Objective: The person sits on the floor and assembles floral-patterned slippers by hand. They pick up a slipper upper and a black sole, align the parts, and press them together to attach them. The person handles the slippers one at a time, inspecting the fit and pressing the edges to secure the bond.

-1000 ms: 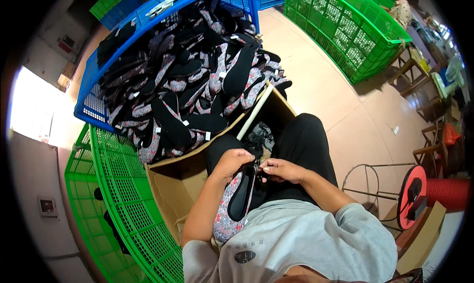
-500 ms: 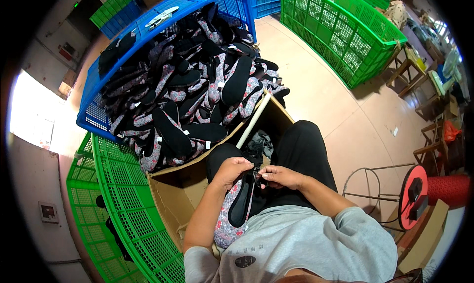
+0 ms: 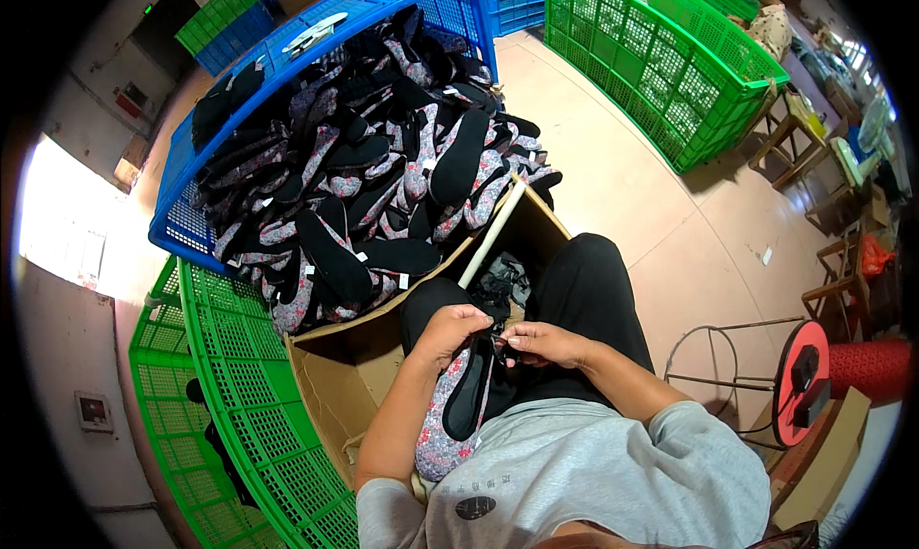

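Observation:
Across my lap lies a floral fabric shoe (image 3: pixel 443 439) with a black insole, its patterned end toward my belly. My left hand (image 3: pixel 458 331) is closed in a pinch at the shoe's far end, thumb and fingertips together. Close beside it, my right hand (image 3: pixel 546 345) pinches at the same dark end; what its fingertips hold is small, black and hard to make out. The dark trousers behind the fingers hide detail there.
A tipped blue crate (image 3: pixel 172 200) spills a heap of similar floral shoes (image 3: pixel 459 156) toward a cardboard box (image 3: pixel 349 396) at my knees. Green crates (image 3: pixel 258 405) stand left and far right (image 3: pixel 661 80). A wire stand with a red reel (image 3: pixel 799 381) is at right. Another person (image 3: pixel 769 27) sits far right.
My hands and the shoe have hardly moved. The person at the far right has come further into view.

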A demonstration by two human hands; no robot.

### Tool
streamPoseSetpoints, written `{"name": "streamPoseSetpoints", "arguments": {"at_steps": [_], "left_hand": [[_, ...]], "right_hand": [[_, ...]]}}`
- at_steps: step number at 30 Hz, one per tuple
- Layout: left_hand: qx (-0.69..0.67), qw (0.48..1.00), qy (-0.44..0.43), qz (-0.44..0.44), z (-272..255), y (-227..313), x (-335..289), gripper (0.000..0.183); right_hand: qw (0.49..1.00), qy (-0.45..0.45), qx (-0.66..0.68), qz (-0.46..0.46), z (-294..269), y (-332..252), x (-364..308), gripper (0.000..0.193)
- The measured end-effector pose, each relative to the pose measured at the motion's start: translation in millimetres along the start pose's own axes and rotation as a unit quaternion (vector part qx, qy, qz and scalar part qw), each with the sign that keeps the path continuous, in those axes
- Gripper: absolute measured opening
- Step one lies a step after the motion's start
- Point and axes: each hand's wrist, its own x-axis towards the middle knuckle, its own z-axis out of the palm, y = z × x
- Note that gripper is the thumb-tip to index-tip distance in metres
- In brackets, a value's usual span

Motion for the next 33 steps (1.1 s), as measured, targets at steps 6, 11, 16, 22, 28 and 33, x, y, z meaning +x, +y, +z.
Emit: {"name": "streamPoseSetpoints", "arguments": {"at_steps": [6, 11, 16, 22, 28, 33], "left_hand": [[0.023, 1.000, 0.005, 0.005, -3.7, -6.1, 6.4, 0.010], [0.004, 1.000, 0.006, -0.003, -0.4, -1.5, 2.3, 0.012], [-0.006, 1.000, 0.010, 0.000, -1.5, -3.5, 6.6, 0.012], [0.000, 1.000, 0.022, -0.008, 2.3, 3.0, 2.2, 0.012], [-0.005, 1.000, 0.010, -0.009, -1.7, 0.5, 5.2, 0.012], [-0.010, 1.000, 0.010, -0.014, 5.6, 9.5, -2.1, 0.011]], "right_hand": [[1.000, 0.018, -0.001, 0.016, 3.1, -4.0, -0.7, 0.027], [0.999, 0.028, 0.038, 0.014, 0.7, -1.6, 0.0, 0.030], [0.998, 0.036, 0.047, 0.015, 0.2, 0.2, 1.4, 0.030], [0.999, 0.030, 0.023, 0.016, -0.7, -1.7, 1.8, 0.029], [0.998, 0.045, -0.026, 0.030, 2.9, -6.9, 8.3, 0.030], [0.998, 0.041, -0.032, 0.031, 5.0, -10.0, 11.0, 0.032]]}}
